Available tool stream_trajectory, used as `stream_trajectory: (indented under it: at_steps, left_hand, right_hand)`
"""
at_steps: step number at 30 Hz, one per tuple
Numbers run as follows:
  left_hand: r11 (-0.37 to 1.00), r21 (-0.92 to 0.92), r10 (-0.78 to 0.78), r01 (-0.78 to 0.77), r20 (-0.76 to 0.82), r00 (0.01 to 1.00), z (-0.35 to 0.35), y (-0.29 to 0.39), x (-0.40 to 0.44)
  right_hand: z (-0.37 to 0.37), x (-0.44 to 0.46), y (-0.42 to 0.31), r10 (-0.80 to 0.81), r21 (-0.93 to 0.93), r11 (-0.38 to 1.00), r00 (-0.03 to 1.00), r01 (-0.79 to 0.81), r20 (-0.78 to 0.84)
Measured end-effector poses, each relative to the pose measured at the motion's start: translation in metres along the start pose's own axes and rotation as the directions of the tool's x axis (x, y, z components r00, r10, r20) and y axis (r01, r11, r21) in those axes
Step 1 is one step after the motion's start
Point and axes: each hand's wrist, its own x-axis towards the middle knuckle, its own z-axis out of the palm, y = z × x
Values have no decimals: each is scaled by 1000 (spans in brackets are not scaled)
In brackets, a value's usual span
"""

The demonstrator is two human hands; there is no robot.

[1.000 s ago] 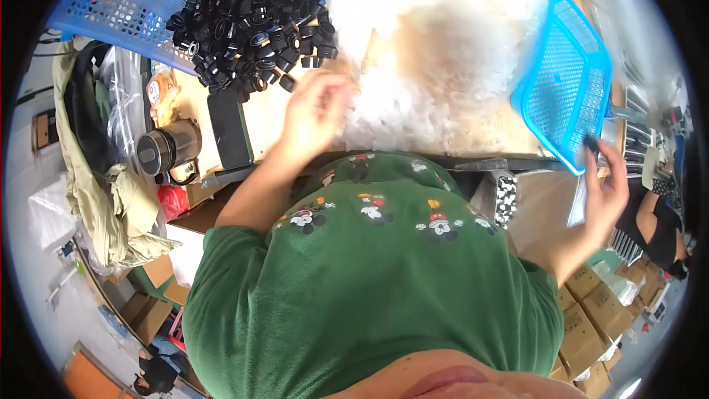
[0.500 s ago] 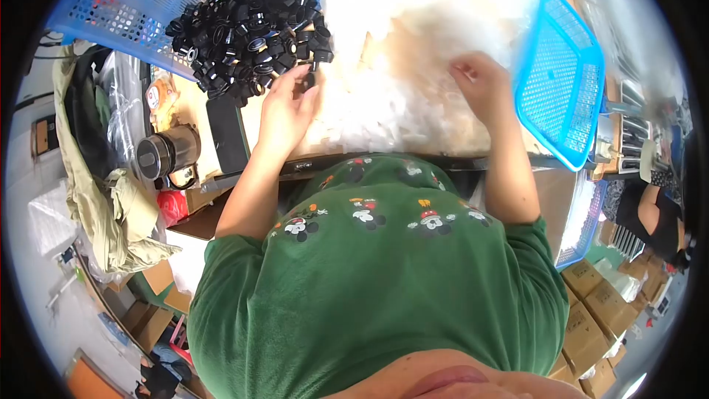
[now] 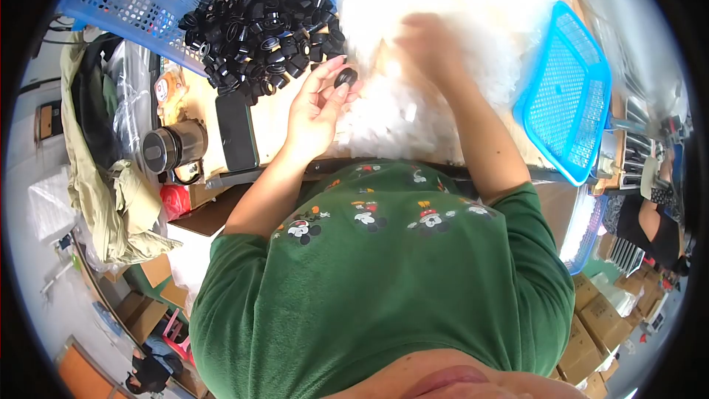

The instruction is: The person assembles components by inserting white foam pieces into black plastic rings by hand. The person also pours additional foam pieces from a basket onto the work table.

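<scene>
My left hand (image 3: 319,107) pinches a small round black part, like a cap (image 3: 346,77), between thumb and fingers. It is just in front of a heap of similar black parts (image 3: 269,26), some with shiny or gold-coloured rims. Over the heap of clear, whitish plastic pieces that look like small bags (image 3: 399,122), my right hand (image 3: 430,43) is reaching forward. Motion and glare smear its fingers, so I cannot tell whether it holds anything.
A large blue basket (image 3: 129,18) lies behind the black parts. On the left are a dark phone (image 3: 237,131) and a lidded jar (image 3: 175,146). To the right is a bright blue plastic tray (image 3: 565,96). Cardboard boxes (image 3: 598,318) are stacked at lower right.
My left hand has moved right, away from the black heap, and the black part in it shows more fully. My right hand has moved forward and left over the plastic pieces.
</scene>
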Motion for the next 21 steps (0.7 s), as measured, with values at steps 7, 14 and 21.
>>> stream_trajectory:
  at_steps: [7, 14, 21]
  left_hand:
    - [993, 17, 117, -117, 26, 993, 5, -3, -3]
    - [986, 142, -99, 89, 61, 993, 0, -5, 6]
    - [904, -238, -257, 354, 358, 898, 16, -16, 21]
  right_hand:
    - [38, 7, 52, -231, -186, 952, 970, 241, 77]
    - [-30, -14, -7, -107, 103, 988, 992, 113, -69]
    - [-74, -43, -55, -283, 279, 914, 956, 293, -79]
